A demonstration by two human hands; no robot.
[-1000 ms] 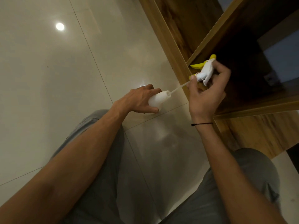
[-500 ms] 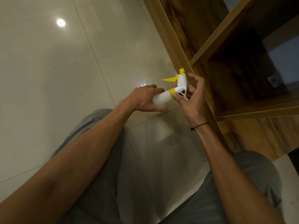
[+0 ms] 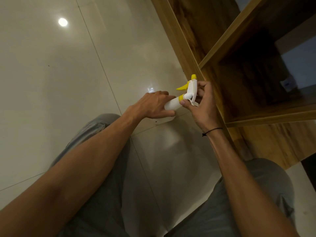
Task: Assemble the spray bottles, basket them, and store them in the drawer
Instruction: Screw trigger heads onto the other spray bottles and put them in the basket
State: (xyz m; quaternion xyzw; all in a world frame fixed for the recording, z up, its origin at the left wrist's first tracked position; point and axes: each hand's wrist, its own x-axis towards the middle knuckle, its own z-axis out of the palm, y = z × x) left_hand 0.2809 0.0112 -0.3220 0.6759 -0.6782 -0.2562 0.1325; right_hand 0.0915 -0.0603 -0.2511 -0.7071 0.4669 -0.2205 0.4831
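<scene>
You're on the assembly step: screwing the head point(image 3: 191, 88) onto the bottle point(image 3: 171, 105). Your left hand point(image 3: 154, 104) is wrapped round the white bottle body, holding it tilted, low over the floor point(image 3: 85, 74) and just in front of your knees. Your right hand point(image 3: 202, 101) has fingers curled round the white sprayer head, thumb pressed near the yellow collar point(image 3: 181, 98) where head meets bottle neck. Yellow trigger point(image 3: 182, 87) points left, nozzle tip up. Collar looks seated on the neck; can't tell whether it's threaded tight.

Next, probably: twist the collar with your right fingers while the left keeps the body from turning, then check it's snug. No basket in view, so you'll need to find it after. The wooden cabinet point(image 3: 256, 69) stands just right of your hands, compartment open and dark; no drawer is visible from here.
</scene>
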